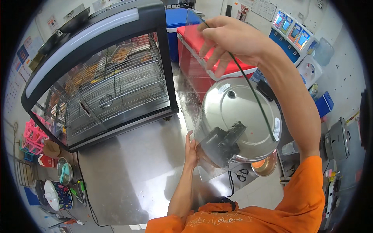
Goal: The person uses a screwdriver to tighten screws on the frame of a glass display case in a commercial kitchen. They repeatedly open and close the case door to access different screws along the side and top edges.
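Both my hands hold a clear glass pane [194,50] with a green edge, tilted in front of me. My right hand [233,42] grips its upper part, thumb on one side and fingers seen through the glass. My left hand [190,150] is closed at the lower left edge, its thumb pointing up; part of its fingers is hidden. To the left stands a black-framed food display warmer [171,77] with wire shelves and trays of food. Behind the pane is a large round steel lid [248,105]. A dark blocky shape [221,145] shows in the glass, perhaps a reflection.
The steel table [128,174] extends below the warmer. Scissors [241,175] and a metal bowl [268,165] lie near my right arm. A red cooler [241,72] and a blue cooler [173,23] stand beyond. Pink baskets [33,134] and a steel bowl [64,171] are left.
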Motion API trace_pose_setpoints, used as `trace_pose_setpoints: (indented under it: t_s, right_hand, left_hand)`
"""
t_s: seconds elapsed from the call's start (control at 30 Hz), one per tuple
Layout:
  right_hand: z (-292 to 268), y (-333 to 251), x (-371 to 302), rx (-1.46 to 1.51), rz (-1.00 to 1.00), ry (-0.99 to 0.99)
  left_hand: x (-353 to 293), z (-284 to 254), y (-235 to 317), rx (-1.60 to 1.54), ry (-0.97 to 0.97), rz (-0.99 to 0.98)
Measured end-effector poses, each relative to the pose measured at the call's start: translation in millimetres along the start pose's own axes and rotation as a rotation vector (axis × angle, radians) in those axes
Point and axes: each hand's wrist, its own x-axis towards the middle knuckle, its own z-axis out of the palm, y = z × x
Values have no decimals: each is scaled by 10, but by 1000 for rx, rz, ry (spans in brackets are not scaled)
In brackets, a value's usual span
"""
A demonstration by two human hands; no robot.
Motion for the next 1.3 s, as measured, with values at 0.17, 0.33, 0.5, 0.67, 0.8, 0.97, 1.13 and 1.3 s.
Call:
trace_pose_setpoints:
  t_s: [0.17,0.33,0.5,0.67,0.8,0.97,1.13,1.3]
  right_hand:
    - [154,360,596,109,15,-73]
    - [264,573,806,179,17,-89]
    - [516,585,1151,152,63,-188]
    - [486,660,1328,178,52,-252]
    - [464,697,1496,192,82,-241]
    - [467,789,1502,119,5,-207]
    - [459,726,1472,64,-46,-229]
    - [389,816,1482,30,-30,-206]
  left_hand:
    - [172,-147,-116,-128,26,-71]
    - [443,-389,-357,-71,35,-127]
    - [857,-1064,-896,-44,33,-183]
    - [1114,-1140,-1055,-207,-55,-149]
    - [1325,-1176,-1066,-146,-9,-164]
    - [1444,-1189,-1173,-71,-22,-101]
    - [1546,-1458,-1195,-28,13,-45]
    - [1533,-1060,-1013,-210,-36,-77]
